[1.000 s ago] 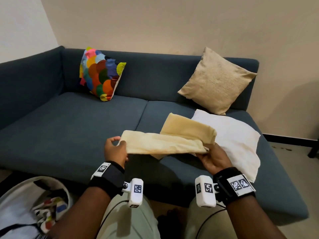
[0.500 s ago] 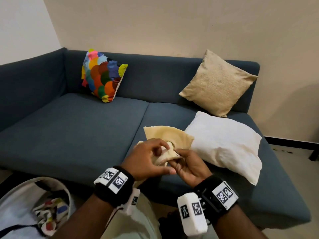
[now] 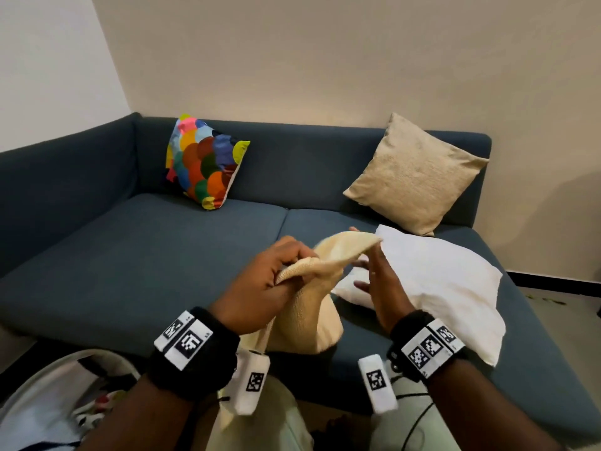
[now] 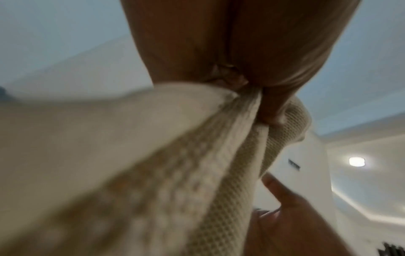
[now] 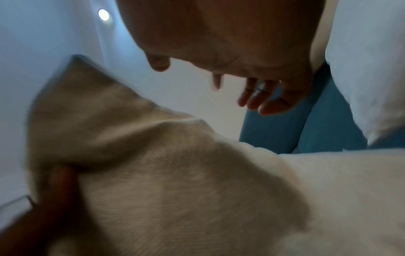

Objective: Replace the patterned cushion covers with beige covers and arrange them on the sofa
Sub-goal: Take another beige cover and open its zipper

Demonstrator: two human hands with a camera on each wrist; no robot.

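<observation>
- While the left hand pinched a bunched edge of the beige cover between thumb and curled fingers, the right hand stood beside it with fingers spread and straight, gripping nothing.
- The step in hand looked like finding the cover's mouth; done well, it called for the right hand to slip into the opening while the left kept its edge taut, so the cloth would spread rather than twist.
- The cover hung from the left hand toward 6 o'clock, its free flap lifted toward 1 o'clock, against the right hand's fingertips.
- The bare white cushion insert lay flat on the sofa at about 3 o'clock from the right hand, close behind it.
- The patterned cushion leaned on the backrest at 11 o'clock, well apart, not yet changed.
- A finished beige cushion leaned at 1 o'clock.
- The left wrist view showed the waffle-textured cloth squeezed in the grip.
</observation>
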